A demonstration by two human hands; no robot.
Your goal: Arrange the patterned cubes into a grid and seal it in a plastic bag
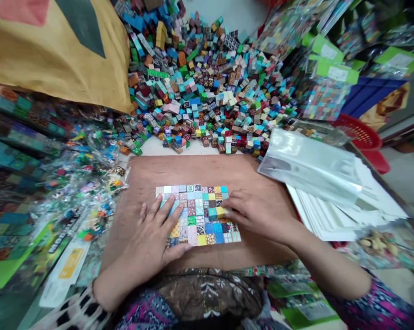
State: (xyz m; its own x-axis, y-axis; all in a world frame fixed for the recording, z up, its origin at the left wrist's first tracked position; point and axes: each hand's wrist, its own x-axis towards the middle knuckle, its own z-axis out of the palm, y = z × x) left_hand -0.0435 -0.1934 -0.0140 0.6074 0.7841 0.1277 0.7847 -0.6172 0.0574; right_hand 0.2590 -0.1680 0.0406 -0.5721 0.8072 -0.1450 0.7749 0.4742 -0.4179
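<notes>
A flat rectangle of small patterned cubes (191,208), laid in rows and packed edge to edge, lies on a brown board (193,167). My left hand (154,233) rests over its left side with the fingers spread and the thumb along the lower edge. At the right side, my right hand (251,213) has its fingers pinched at a yellow and teal block (216,213), which sits higher than the cubes around it. The fingertips of that hand partly cover the block's right end and a few cubes beneath.
Behind the board is a large heap of loose coloured cubes (207,101). Clear plastic sleeves (313,160) lie on white sheets (324,215) at right. Bagged small pieces (90,169) crowd the left, below a yellow sack (62,55). A red basket (358,130) stands far right.
</notes>
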